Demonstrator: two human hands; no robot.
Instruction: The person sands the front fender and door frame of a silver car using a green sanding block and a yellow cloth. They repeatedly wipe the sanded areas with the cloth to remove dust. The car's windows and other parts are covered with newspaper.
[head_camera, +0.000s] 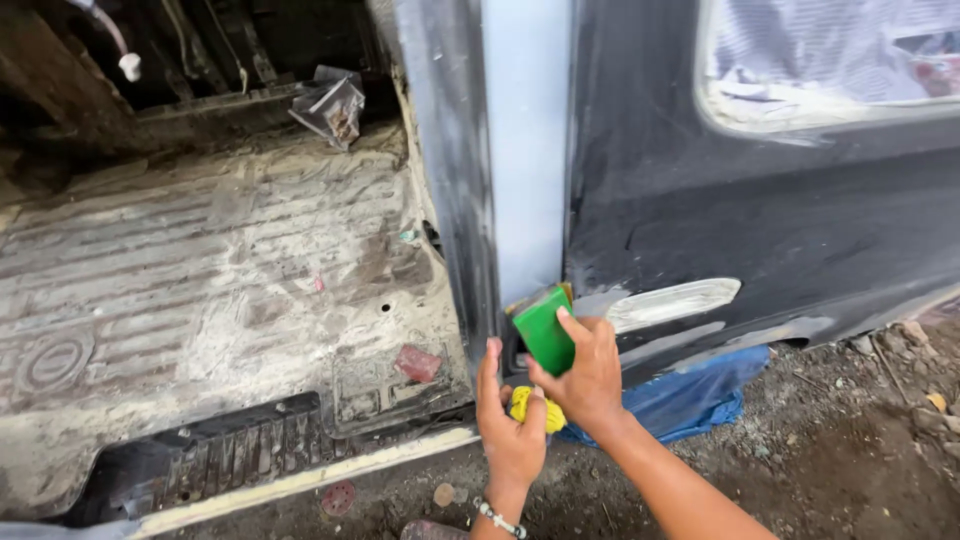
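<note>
Right hand clamped on the flat green plastic spreader — long axis tilted up-left, upper edge against the dark sanded body panel. Left hand, just below, closed around a yellow lump.

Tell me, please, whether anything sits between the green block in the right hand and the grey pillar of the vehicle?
Nothing visible does. The right hand presses the green block against the foot of the grey pillar. The left hand sits just below with a yellow cloth, clear of the contact.
</note>
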